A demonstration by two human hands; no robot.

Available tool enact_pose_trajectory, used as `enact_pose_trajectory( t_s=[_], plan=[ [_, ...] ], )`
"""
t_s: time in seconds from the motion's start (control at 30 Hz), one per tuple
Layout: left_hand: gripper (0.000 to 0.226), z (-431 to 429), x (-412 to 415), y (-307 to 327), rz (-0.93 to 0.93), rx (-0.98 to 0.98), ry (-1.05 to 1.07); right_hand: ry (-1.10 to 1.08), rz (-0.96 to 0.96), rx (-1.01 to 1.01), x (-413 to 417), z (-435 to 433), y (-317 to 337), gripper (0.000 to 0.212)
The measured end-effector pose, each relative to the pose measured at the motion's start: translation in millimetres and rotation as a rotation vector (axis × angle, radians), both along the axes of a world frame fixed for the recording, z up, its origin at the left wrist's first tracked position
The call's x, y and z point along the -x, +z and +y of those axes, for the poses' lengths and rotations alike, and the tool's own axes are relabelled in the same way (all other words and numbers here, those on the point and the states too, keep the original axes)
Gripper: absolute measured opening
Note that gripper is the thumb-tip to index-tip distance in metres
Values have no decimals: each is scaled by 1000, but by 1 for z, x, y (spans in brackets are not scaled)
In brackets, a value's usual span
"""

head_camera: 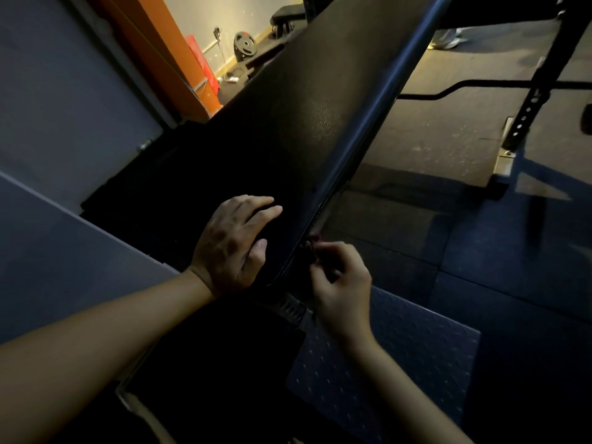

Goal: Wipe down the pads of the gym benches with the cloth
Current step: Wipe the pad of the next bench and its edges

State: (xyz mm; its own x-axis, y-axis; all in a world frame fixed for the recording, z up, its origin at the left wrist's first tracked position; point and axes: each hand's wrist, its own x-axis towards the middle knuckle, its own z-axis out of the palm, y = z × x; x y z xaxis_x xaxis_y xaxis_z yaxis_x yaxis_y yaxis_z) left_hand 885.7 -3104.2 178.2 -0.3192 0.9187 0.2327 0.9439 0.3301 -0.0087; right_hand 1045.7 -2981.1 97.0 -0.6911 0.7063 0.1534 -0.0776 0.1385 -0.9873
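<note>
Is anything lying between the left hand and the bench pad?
Nothing visible does. The left hand rests on the pad near its close end. Nothing shows under its fingers, though it is dark there. The right hand pinches a small reddish thing beside the pad's edge.

The long black bench pad (pixel 304 107) is stretching away under your left hand (pixel 234 245); a reddish scrap of cloth (pixel 315 243) is peeking from your right hand (pixel 342 283) at its fingertips.

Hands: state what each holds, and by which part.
The left hand rests on the bench pad, holding nothing. The right hand pinches a small reddish thing at the pad's edge; what it is cannot be told.
</note>
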Motion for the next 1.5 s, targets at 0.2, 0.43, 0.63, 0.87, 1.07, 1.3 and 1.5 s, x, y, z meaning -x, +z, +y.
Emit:
enact_pose_trajectory(
  t_s=[0.2, 0.43, 0.63, 0.87, 1.07, 1.3, 1.5],
  plan=[
    [58, -1, 0, -1, -19, -9, -3, -218, -31, 113, 56, 85, 15, 15],
    [58, -1, 3, -2, -27, -19, -2, -187, 76, 426, 74, 137, 13, 18],
    [58, -1, 1, -2, -29, -24, 0, -145, 102, 425, 63, 113, 11, 21],
    [58, -1, 2, -1, -17, -16, -10, 78, 84, 26, -5, -7, 0, 30],
    [57, 0, -1, 0, -22, -28, -3, -153, -110, -7, 47, 86, 7, 27],
    [57, -1, 3, -1, -6, -22, -9, 76, 54, -24, -12, -25, 1, 24],
    [57, 0, 0, 0, -19, -23, 4, -151, -98, 19, 38, 53, 8, 20]
  ],
)
